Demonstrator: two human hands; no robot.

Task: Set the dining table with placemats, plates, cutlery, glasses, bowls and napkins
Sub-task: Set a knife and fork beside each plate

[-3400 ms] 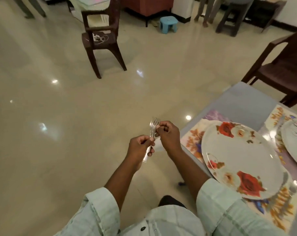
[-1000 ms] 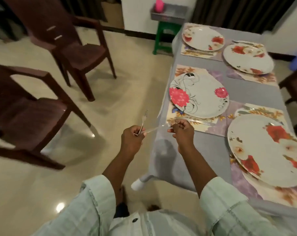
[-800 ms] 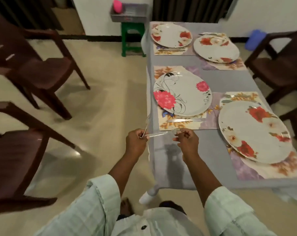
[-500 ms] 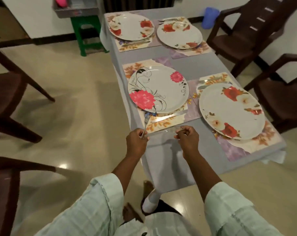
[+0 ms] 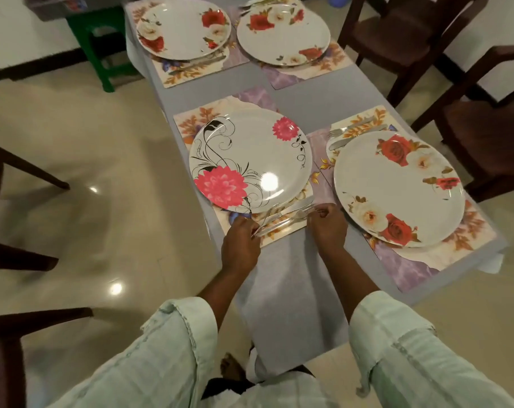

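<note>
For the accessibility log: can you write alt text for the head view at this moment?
Both hands, left and right, hold cutlery over the placemat edge beside a pink-flowered plate. Three rose-patterned plates sit on placemats on the grey table.

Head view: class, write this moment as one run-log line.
left hand: holds cutlery | right hand: pinches its other end | site: placemat edge below pink-flower plate | stage: cutlery being laid

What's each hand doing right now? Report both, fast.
Left hand: grips a fork.
Right hand: pinches cutlery over the placemat.
</note>
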